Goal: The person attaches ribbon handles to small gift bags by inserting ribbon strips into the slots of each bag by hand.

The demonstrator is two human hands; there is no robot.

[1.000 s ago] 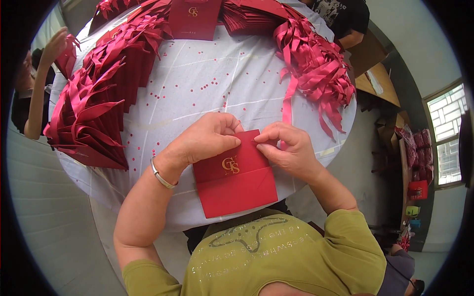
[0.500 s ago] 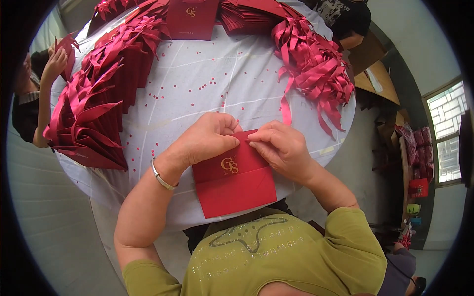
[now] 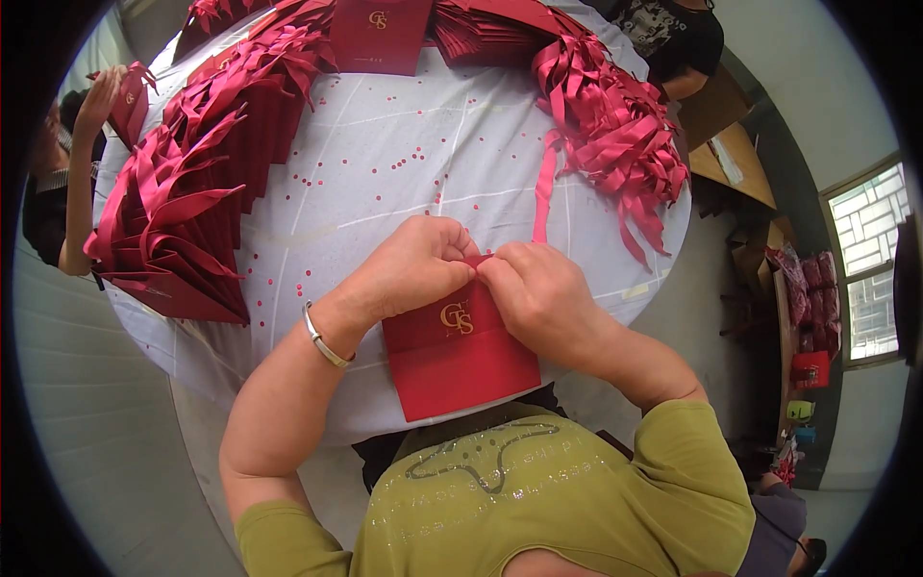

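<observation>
A flat red paper gift bag (image 3: 471,370) with gold lettering lies in front of me at the table's near edge, its lower part creased. My left hand (image 3: 428,264) is closed on the bag's top edge, thumb in front and fingers behind. Close beside it, my right hand (image 3: 538,288) pinches at the same edge, its fingertips nearly touching my left thumb. A pinkish-red ribbon (image 3: 544,188) runs from the ribbon pile straight down into my right hand; its end is hidden by the fingers.
Ribbon-handled red bags (image 3: 183,212) stand packed along the left. Loose ribbons (image 3: 615,135) heap at the right, beside stacked bags (image 3: 490,34). Small red dots (image 3: 378,197) litter the white tablecloth (image 3: 346,144). A person's hand (image 3: 104,91) at far left holds a red bag.
My right hand has turned and closed in toward my left thumb. The ribbon strand has shifted left and hangs straighter. At far left, the other person's bag has tilted and moved.
</observation>
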